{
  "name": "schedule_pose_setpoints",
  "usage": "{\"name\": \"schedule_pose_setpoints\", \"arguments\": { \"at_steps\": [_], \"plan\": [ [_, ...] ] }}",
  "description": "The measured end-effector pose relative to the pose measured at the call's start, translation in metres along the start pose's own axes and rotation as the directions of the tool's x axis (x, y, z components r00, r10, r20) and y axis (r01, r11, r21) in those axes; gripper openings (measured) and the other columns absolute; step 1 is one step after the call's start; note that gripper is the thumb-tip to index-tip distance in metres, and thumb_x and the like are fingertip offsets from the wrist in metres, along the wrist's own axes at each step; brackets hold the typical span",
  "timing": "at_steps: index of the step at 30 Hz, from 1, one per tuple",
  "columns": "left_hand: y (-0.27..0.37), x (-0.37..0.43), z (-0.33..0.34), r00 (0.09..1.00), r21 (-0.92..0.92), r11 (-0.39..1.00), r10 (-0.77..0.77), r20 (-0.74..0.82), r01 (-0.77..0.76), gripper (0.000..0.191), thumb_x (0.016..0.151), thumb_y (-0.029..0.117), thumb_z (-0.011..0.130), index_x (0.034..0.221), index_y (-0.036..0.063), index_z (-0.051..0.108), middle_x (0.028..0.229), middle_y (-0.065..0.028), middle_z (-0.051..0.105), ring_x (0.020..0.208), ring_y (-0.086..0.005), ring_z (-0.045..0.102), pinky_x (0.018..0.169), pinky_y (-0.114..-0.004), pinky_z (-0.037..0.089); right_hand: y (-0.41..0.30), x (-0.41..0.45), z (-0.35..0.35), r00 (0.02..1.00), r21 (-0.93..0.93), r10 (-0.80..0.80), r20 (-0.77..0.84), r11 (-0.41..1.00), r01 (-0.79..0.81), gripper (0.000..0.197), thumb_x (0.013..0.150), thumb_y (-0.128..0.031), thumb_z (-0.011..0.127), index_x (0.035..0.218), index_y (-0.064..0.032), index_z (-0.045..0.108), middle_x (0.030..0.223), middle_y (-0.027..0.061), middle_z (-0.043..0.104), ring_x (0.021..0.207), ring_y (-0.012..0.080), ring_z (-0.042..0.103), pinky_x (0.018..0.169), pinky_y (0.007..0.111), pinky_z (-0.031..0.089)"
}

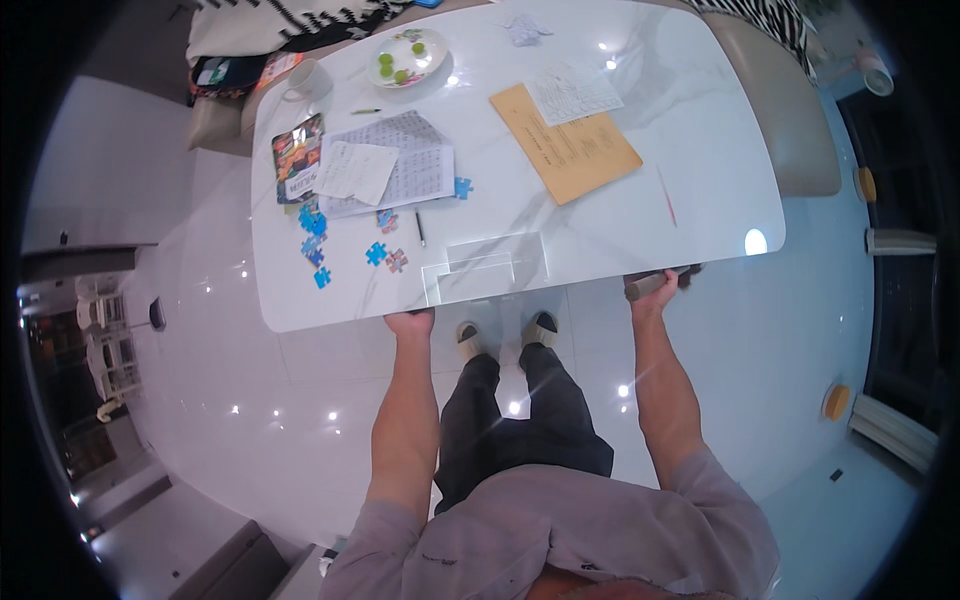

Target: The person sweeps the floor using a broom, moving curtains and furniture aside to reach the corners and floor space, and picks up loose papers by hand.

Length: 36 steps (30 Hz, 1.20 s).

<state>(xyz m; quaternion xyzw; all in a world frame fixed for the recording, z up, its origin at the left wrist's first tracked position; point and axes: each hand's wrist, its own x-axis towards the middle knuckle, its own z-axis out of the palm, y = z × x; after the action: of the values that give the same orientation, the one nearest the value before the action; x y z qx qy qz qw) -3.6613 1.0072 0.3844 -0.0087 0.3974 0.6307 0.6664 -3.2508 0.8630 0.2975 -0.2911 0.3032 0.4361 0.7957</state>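
Observation:
My left hand (410,322) reaches to the front edge of the white marble-look table (600,240). Its fingers are hidden below the tabletop, beside a small dark patch, so its grip cannot be seen. Further right, my right hand (661,292) is closed around a taupe object (643,286) with a rounded end, partly hidden by the table edge. Something dark and fuzzy shows just beyond those fingers. On the tabletop between the hands lie blue jigsaw puzzle pieces (376,253) and a black pen (420,228).
Written sheets (420,157) lie beside a colourful printed packet (297,159). Behind them stand a white mug (304,79) and a plate (431,56) with green fruits. A brown paper envelope (564,154), a red pencil-like stick (667,198) and crumpled tissue (525,30) lie rightward. A beige bench (795,127) borders the table.

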Motion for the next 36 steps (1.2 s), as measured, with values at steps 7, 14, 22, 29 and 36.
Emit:
{"name": "schedule_pose_setpoints", "arguments": {
  "at_steps": [7, 14, 22, 29, 36],
  "plan": [
    [0.010, -0.038, -0.028, 0.998, -0.044, 0.998, 0.046, 0.032, -0.045, 0.046, 0.092, 0.037, 0.043, 0.128, 0.0093, 0.053, 0.130, -0.0126, 0.055, 0.119, -0.0344, 0.052, 0.101, -0.055, 0.042, -0.007, -0.025, -0.040, 0.968, 0.188, 0.097, 0.231, 0.972, -0.142, 0.046, 0.072, -0.027, 0.048, 0.114, -0.0092, 0.054, 0.115, 0.0106, 0.056, 0.108, 0.0307, 0.052, 0.097, 0.050, 0.040],
    [0.017, -0.081, -0.048, 0.998, -0.005, 0.999, 0.034, 0.060, -0.034, 0.055, 0.092, 0.049, 0.038, 0.131, 0.0123, 0.051, 0.134, -0.0124, 0.051, 0.121, -0.0362, 0.049, 0.101, -0.058, 0.040, -0.012, -0.048, -0.071, 0.977, 0.164, 0.076, 0.200, 0.980, -0.110, 0.035, 0.074, -0.028, 0.045, 0.101, -0.0070, 0.051, 0.106, 0.0122, 0.053, 0.102, 0.0306, 0.051, 0.093, 0.051, 0.040],
    [0.034, -0.037, -0.063, 0.998, -0.031, 0.998, 0.049, 0.038, -0.048, 0.053, 0.091, 0.048, 0.043, 0.129, 0.0127, 0.052, 0.134, -0.0111, 0.051, 0.120, -0.0348, 0.050, 0.100, -0.055, 0.042, 0.010, -0.027, -0.062, 0.975, 0.168, 0.101, 0.197, 0.977, -0.135, 0.031, 0.073, -0.029, 0.047, 0.095, -0.0070, 0.047, 0.102, 0.0119, 0.050, 0.099, 0.0293, 0.050, 0.089, 0.048, 0.040],
    [0.029, -0.027, -0.059, 0.998, -0.062, 0.997, 0.055, -0.020, -0.056, 0.052, 0.090, 0.045, 0.045, 0.128, 0.0103, 0.053, 0.130, -0.0099, 0.055, 0.119, -0.0316, 0.052, 0.101, -0.051, 0.043, 0.014, -0.021, -0.059, 0.985, 0.106, 0.100, 0.140, 0.988, -0.115, 0.034, 0.072, -0.029, 0.048, 0.099, -0.0085, 0.051, 0.103, 0.0108, 0.053, 0.099, 0.0292, 0.051, 0.091, 0.049, 0.041],
    [0.010, -0.023, -0.066, 0.995, -0.008, 0.996, 0.090, -0.032, -0.091, 0.045, 0.091, 0.043, 0.050, 0.120, 0.0100, 0.057, 0.117, -0.0078, 0.062, 0.105, -0.0276, 0.061, 0.090, -0.045, 0.052, -0.002, -0.024, -0.070, 0.966, 0.096, 0.107, 0.237, 0.986, -0.133, 0.042, 0.074, -0.029, 0.044, 0.109, -0.0072, 0.054, 0.110, 0.0119, 0.056, 0.106, 0.0301, 0.051, 0.095, 0.051, 0.040]
  ]
}}
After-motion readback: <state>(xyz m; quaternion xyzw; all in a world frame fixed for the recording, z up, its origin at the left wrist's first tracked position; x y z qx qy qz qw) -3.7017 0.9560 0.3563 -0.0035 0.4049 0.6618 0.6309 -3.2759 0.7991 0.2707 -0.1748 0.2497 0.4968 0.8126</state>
